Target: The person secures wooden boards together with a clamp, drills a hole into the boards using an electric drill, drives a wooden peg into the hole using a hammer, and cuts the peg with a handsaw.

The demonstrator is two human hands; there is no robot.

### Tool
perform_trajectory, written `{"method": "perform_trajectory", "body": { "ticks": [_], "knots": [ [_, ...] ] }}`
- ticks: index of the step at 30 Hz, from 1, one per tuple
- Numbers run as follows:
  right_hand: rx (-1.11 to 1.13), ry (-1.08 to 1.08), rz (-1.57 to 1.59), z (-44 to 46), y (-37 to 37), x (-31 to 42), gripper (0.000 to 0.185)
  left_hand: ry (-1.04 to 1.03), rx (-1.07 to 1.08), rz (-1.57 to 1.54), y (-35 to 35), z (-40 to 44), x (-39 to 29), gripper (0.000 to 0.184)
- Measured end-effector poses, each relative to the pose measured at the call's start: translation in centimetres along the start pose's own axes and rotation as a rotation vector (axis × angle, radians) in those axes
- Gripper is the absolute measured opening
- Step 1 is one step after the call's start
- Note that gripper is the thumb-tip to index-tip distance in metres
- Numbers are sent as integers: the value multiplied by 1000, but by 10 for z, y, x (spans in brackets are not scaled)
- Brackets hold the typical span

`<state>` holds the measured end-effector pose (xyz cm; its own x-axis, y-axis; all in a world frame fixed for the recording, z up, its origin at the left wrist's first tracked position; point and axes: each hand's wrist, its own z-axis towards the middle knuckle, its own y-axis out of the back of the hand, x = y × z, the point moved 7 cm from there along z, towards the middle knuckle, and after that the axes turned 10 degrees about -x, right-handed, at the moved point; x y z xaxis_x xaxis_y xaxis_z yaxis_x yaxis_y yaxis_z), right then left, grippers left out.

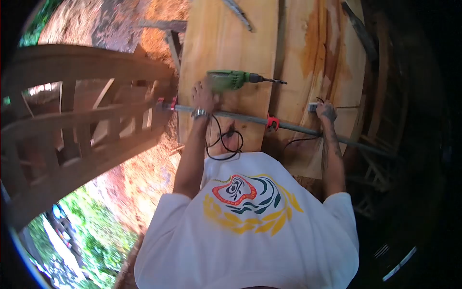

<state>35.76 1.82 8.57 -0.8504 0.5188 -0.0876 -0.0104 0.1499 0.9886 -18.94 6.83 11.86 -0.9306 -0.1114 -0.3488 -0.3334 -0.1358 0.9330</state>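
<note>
Drill runs L–R, bit pointing right, at nearer L hand, curled round its blurred rear; R hand, well right, pinches wht socket.

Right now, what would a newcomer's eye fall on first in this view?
Probably the green drill, held in the left hand over the wooden boards, its bit pointing right. Next, the red clamp piece on the metal bar crossing those boards. Then the colourful emblem on the white shirt, low in the picture.
</note>
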Motion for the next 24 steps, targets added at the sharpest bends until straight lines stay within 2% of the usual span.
{"method": "perform_trajectory", "body": {
  "ticks": [2,3,6,7,8,9,10,11,12,13,14,16,17,18,19,20,22,23,24],
  "knots": [
    [-300,101,-49,-35,53,24,43,108,247,-15,-34,16,36,69],
    [-347,137,24,-53,58,28,41,152,375,-27,-51,15,54,66],
    [-444,201,317,-105,59,39,30,274,564,-471,-116,5,96,53],
    [-449,214,451,-126,60,47,25,231,531,-543,-180,-1,136,54],
    [-519,294,314,-150,62,60,21,335,579,-634,-137,-7,107,58],
    [-527,187,541,-176,62,68,16,426,559,-685,-85,-8,76,56],
    [-463,135,614,-194,61,79,14,521,561,-838,-58,-11,57,52],
    [-389,85,689,-212,57,89,13,528,560,-747,-37,-9,45,48],
    [-434,143,733,-228,54,101,13,535,558,-689,-13,-10,31,46],
    [-477,206,775,-240,51,115,13,552,528,-743,-18,-14,30,43],
    [-404,165,845,-252,65,133,11,515,506,-772,-1,-18,18,43],
    [-251,102,1004,-270,77,170,13,560,427,-768,-30,-36,27,43],
    [-266,223,1029,-274,65,186,19,484,375,-876,-33,-44,18,42],
    [-145,178,1160,-277,64,204,22,409,322,-984,-33,-52,6,41],
    [-16,136,1282,-283,69,226,25,358,339,-953,-14,-59,-10,39],
    [120,98,1397,-285,71,239,28,320,223,-786,30,-65,-29,44],
    [326,-6,1336,-280,69,240,41,129,70,-755,64,-79,-61,46],
    [432,-53,1293,-281,67,239,49,56,121,-701,79,-85,-76,45],
    [417,-92,1249,-277,67,232,50,-11,168,-646,97,-91,-90,44]
  ]
}}
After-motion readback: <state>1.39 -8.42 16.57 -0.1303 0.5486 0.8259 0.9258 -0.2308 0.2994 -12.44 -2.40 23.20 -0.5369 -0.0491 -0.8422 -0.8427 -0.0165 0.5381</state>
